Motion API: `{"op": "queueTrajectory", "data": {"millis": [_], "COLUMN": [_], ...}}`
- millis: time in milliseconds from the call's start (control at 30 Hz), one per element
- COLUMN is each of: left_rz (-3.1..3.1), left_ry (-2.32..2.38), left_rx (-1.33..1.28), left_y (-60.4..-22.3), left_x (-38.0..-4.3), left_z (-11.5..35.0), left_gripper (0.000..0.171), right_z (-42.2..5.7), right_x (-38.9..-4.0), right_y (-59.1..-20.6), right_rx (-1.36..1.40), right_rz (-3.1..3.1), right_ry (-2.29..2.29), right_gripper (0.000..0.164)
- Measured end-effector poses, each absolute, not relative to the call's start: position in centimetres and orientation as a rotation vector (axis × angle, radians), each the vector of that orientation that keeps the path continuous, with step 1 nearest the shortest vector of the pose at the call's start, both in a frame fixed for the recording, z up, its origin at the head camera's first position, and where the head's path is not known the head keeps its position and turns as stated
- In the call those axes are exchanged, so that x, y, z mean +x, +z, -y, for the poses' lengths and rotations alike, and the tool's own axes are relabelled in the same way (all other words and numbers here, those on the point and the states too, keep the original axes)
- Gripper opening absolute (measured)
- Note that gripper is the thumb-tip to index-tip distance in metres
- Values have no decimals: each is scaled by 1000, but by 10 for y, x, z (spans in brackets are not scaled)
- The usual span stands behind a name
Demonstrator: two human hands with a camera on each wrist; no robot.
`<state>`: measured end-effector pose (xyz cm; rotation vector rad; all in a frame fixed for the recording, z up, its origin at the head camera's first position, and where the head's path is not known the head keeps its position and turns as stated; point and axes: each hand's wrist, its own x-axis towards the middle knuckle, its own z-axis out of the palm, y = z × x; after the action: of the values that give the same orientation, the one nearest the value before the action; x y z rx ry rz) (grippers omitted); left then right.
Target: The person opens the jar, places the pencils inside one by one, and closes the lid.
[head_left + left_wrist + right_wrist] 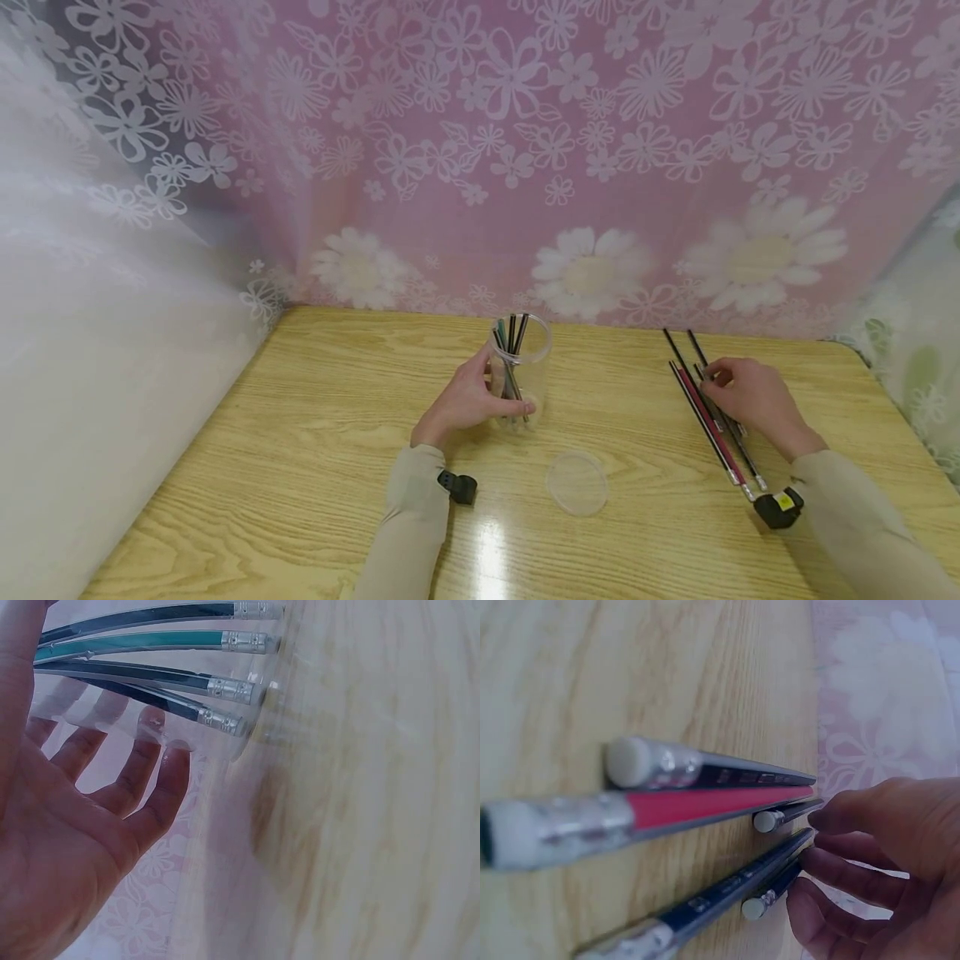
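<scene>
My right hand (752, 402) is holding bent fingers at slim black and red pencils (715, 433), right of the clear cylindrical plastic jar (536, 385); I can't tell if it's pinching one. Likely light and stiff, they're inviting mid-shaft holds, neighbours crowding. My left hand (467, 400) is gripping the jar; a clear round disc (577, 484) is lying in front.

Your right hand (750, 402) covers bits of the pencils (702, 422); you can't tell if it pinches one. Your right wrist view cuts off one dark pencil (769, 859) below and blurs its letters (731, 885). Your left wrist view cuts off the jar (534, 379).
</scene>
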<state>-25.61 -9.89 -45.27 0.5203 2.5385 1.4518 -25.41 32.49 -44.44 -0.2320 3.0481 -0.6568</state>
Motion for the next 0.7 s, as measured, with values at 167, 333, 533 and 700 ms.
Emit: {"op": "queueTrajectory", "data": {"millis": [167, 333, 533, 700], "left_rz": [-2538, -2531, -2526, -2530], "left_ry": [1457, 1457, 1473, 1465], "left_rx": [525, 509, 530, 519], "left_y": [-452, -452, -452, -453], "left_x": [-256, -255, -255, -255], "left_z": [99, 99, 98, 99], "left_gripper": [85, 91, 86, 89], "right_z": [-327, -328, -326, -329], "right_x": [-261, -267, -265, -263], "right_y": [-447, -447, -445, -440], "right_rx": [-230, -215, -202, -183], "right_rz": [-3037, -3033, -3034, -3026], "right_ry": [-620, -576, -604, -667], "right_gripper": [33, 32, 37, 47]}}
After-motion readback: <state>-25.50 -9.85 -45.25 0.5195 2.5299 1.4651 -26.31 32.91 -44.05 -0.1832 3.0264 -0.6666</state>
